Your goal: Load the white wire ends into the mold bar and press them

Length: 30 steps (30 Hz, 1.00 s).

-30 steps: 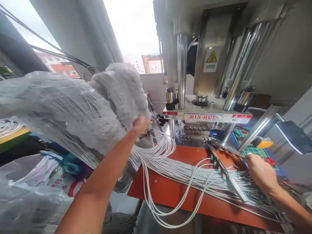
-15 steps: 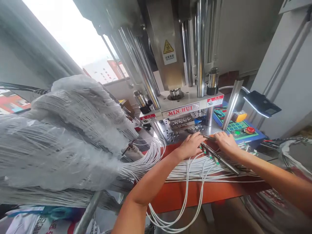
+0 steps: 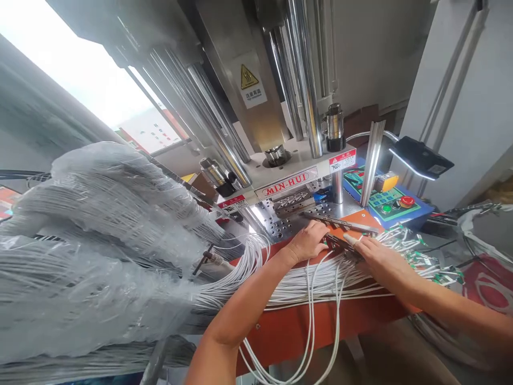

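Note:
My left hand (image 3: 310, 241) has its fingers curled over the left end of a dark, slotted metal bar (image 3: 339, 243). My right hand (image 3: 382, 262) grips the same bar farther right, with a pale covering on one fingertip. Ends of white cables (image 3: 304, 280) with small green parts sit along this bar, partly hidden by my fingers. A second metal bar (image 3: 348, 224) lies just behind it, across the orange surface and the steel plate, with neither hand on it. A few white cables loop down in front of the orange table edge (image 3: 296, 334).
A press (image 3: 286, 184) marked MIN-HUI stands ahead, with a metal block (image 3: 292, 202) on its bed. At right are a control box (image 3: 395, 200) with buttons and a lamp (image 3: 420, 155). Plastic-wrapped cable bundles (image 3: 120, 214) hang at left. Green-tipped cable ends (image 3: 428, 262) spread at right.
Both hands have left the rear bar, which now lies behind them, and have come onto the nearer bar. My right hand has moved lower. The camera view has shifted and tilted.

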{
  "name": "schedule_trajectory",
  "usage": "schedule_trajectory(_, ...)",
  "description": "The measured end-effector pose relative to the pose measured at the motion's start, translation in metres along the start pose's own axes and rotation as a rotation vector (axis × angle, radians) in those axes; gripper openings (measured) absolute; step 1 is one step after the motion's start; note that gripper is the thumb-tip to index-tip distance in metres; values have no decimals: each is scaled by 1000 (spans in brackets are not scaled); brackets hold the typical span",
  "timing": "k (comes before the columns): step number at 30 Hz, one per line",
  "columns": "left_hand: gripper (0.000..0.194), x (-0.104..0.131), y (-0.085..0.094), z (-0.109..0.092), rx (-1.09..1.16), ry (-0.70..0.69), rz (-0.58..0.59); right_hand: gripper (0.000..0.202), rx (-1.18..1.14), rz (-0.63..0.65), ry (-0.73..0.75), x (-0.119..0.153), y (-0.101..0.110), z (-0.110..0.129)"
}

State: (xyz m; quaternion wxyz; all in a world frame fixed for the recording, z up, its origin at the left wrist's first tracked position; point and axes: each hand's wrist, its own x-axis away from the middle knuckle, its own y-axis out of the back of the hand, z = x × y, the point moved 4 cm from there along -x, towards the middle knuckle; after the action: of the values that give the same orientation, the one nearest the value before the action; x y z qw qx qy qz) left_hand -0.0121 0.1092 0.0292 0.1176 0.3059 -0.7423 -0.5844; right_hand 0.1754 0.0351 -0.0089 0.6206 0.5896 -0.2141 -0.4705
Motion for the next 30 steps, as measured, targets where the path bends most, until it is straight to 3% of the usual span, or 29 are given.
schedule_trajectory(3,38,6,9,8,-55,67,-78,64,49,-81,91,-16,7,-4)
schedule_trajectory(5,38,8,17,21,-105,141,-142,55,74,-94,144,-41,11,-10)
schedule_trajectory(10,37,12,39,78,-198,434,-327,24,95,-94,341,-140,5,-25)
schedule_trajectory(13,36,16,48,113,-191,597,-391,22,64,-111,431,-193,-5,-28)
schedule_trajectory(16,35,21,52,140,-127,733,-463,27,-59,-92,438,-229,-19,-33)
schedule_trajectory(21,43,31,53,169,72,846,-567,29,-43,-79,462,-265,-32,-39)
schedule_trajectory(26,39,36,52,186,287,931,-567,29,328,-231,476,-289,-34,-37)
schedule_trajectory(30,44,38,52,185,320,941,-593,20,732,-330,557,-289,-44,-36)
